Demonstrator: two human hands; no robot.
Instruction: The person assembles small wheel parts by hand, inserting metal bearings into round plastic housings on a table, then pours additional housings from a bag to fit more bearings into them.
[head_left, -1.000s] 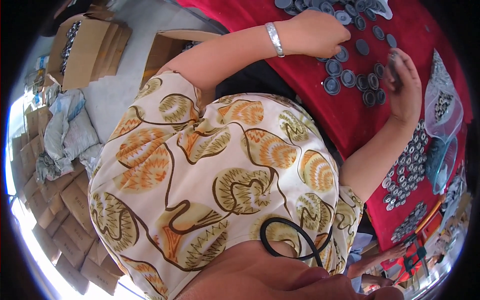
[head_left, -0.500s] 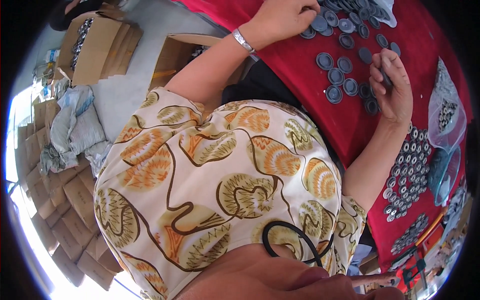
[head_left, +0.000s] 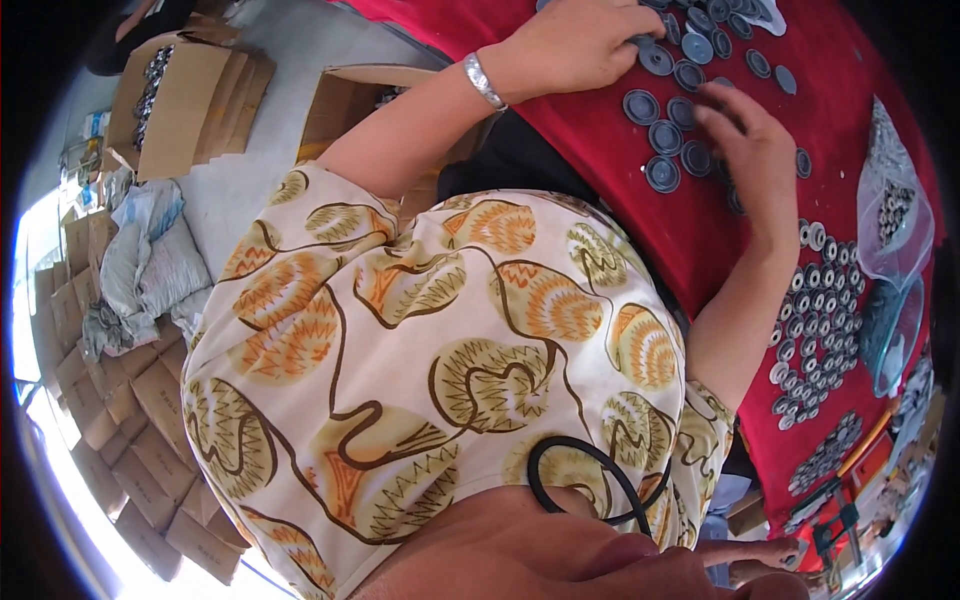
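Many dark grey round rubber-like caps lie on a red cloth (head_left: 560,130). At the top, my left hand (head_left: 585,45), with a silver bracelet above it, is closed in a pinch; the edge of a grey cap (head_left: 641,40) shows at its fingertips. Beside it lies a loose cap (head_left: 655,60). My right hand (head_left: 758,150) hovers over the right side of a small cluster of caps (head_left: 665,137), its thumb and forefinger apart. I see nothing held in it, though its other fingers are partly hidden.
Rows of small metal-rimmed rings (head_left: 818,310) cover the cloth by my right forearm. A clear bag of parts (head_left: 893,215) and a teal plastic container (head_left: 888,340) lie beyond. Open cardboard boxes (head_left: 190,120) and sacks (head_left: 165,255) stand left. Another person's hand (head_left: 765,553) shows lower right.
My right hand has moved left and toward the cap cluster, and its fingers have opened; the cap it held is no longer visible there. My left hand has shifted slightly right and down.
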